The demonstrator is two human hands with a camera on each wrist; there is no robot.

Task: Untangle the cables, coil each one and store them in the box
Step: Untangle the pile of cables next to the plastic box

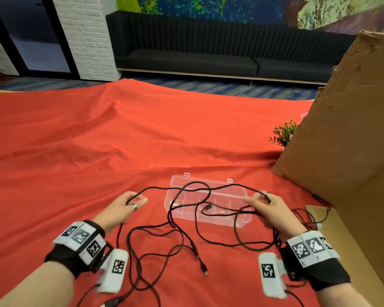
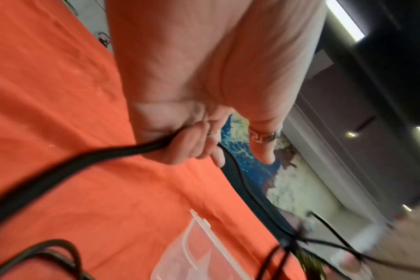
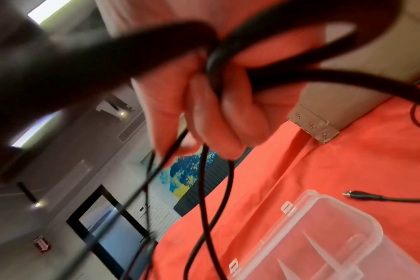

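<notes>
Head view first, nearest the body: loose loops of the black cables lie on the red cloth between the forearms, one plug end lying free near the middle. They cross and overlap, so the tangle looks far from sorted and no coil is made yet.

Just beyond, the left hand has its fingers curled round a single strand, while the right hand grips several strands bunched together in its fist. The hands are held well apart with a strand stretched between them, probably to draw the knot open and see which cable runs where.

That raised strand passes over the clear plastic box, which lies open and divided into compartments between the hands; other loops drape across it and one dark connector seems to hang or lie over a compartment, I cannot tell which. The draped cable would hinder stowing until lifted clear.

Farther right, a cardboard box crowds the right hand, with more cable trailing at its foot and a small green plant behind it. Beyond the table stands a dark bench sofa.
</notes>
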